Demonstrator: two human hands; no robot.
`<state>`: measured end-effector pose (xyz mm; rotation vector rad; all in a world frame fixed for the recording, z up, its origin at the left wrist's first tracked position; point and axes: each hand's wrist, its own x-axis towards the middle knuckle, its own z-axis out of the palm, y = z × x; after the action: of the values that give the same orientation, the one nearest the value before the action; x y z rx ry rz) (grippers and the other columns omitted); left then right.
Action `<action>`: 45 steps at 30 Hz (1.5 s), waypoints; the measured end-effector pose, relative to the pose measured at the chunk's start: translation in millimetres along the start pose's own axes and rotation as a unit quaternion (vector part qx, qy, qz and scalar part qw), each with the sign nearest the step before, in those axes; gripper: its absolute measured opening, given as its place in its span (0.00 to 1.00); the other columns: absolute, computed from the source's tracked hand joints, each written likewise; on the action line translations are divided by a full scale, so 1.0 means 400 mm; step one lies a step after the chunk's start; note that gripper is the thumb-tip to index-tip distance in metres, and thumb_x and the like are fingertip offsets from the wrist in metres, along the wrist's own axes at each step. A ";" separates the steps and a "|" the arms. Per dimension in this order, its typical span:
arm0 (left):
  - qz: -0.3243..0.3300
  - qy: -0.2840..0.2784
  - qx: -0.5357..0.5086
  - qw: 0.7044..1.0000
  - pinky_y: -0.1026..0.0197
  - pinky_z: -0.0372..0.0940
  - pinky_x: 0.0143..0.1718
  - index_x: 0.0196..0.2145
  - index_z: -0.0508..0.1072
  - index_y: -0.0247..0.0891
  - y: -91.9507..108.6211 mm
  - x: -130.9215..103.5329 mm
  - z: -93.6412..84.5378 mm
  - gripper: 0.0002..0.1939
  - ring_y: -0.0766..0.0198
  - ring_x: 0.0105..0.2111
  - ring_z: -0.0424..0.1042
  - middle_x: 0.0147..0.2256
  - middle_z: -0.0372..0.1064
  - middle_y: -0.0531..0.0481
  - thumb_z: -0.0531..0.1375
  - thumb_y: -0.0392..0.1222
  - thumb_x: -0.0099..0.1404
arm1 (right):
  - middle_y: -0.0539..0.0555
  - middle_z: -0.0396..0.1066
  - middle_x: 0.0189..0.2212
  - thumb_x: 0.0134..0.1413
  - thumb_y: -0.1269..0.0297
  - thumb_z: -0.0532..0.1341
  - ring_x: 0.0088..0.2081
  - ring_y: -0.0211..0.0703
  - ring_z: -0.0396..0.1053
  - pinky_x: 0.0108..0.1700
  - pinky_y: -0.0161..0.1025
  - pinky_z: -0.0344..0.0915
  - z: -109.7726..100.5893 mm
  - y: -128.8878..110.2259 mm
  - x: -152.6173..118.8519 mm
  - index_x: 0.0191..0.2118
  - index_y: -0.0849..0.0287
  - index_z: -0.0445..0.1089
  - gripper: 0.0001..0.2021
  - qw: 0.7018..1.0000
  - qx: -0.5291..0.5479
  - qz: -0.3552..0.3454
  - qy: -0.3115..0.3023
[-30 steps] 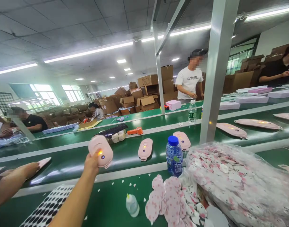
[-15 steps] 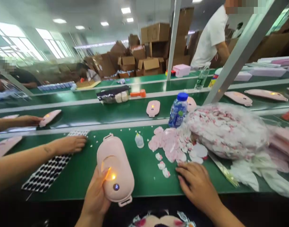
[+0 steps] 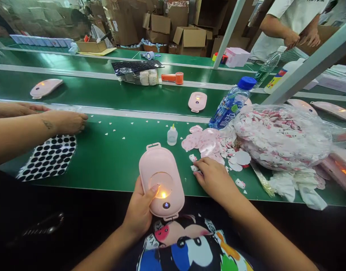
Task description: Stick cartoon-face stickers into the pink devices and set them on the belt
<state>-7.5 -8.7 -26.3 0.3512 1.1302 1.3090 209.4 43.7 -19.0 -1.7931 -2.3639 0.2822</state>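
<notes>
My left hand point(image 3: 141, 205) grips a pale pink oval device point(image 3: 161, 165) with strap loops at both ends, held at the table's front edge. Its thumb lies on the round recess, beside a glowing orange light and a small lit display. My right hand point(image 3: 214, 178) is lowered to the table, thumb and fingers curled around a small white cat-face piece that they partly hide. Two more cat-face pieces point(image 3: 193, 158) lie just beyond its fingertips. Behind it is a pile of pink and white discs point(image 3: 208, 141). A small dropper bottle point(image 3: 172, 136) stands beyond the device.
A clear bag of cat-face pieces point(image 3: 286, 137) and a blue-capped bottle point(image 3: 232, 103) stand at right. Another person's hands point(image 3: 67, 121) work at left above a sheet of black dots point(image 3: 52, 156). More pink devices point(image 3: 197, 102) lie on the green belt. A slanted metal post point(image 3: 308, 71) rises at right.
The view has tilted down. My right hand has moved left onto the cat-face pieces. The device stays in my left hand, nearer my body. The neighbour's hand has lifted off the dotted sheet.
</notes>
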 end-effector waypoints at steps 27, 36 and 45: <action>-0.037 -0.036 0.039 0.998 0.54 0.73 0.41 0.53 0.68 0.41 -0.012 -0.015 -0.032 0.36 0.48 0.46 0.74 0.46 0.75 0.45 0.73 0.46 0.47 | 0.61 0.71 0.50 0.65 0.65 0.52 0.52 0.52 0.66 0.55 0.49 0.60 -0.051 0.126 0.040 0.53 0.61 0.70 0.16 0.990 -0.038 0.048 0.125; 0.003 -0.057 0.053 0.997 0.53 0.72 0.46 0.56 0.69 0.43 -0.020 -0.031 -0.053 0.34 0.46 0.51 0.71 0.50 0.73 0.44 0.71 0.46 0.51 | 0.56 0.72 0.39 0.59 0.67 0.58 0.44 0.50 0.68 0.45 0.49 0.63 -0.056 0.118 0.145 0.49 0.59 0.71 0.13 0.993 -0.107 0.050 0.024; 0.003 -0.082 0.048 0.995 0.57 0.72 0.45 0.56 0.68 0.44 -0.029 -0.034 -0.062 0.30 0.50 0.50 0.72 0.50 0.73 0.46 0.69 0.43 0.56 | 0.60 0.69 0.46 0.56 0.65 0.61 0.48 0.55 0.64 0.45 0.48 0.62 -0.071 0.115 0.146 0.48 0.56 0.71 0.14 0.990 -0.138 0.009 -0.012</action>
<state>-18.8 -33.3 -40.5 0.5237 1.0561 1.2103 243.5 113.6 -1.8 -1.9371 -2.5072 -0.0237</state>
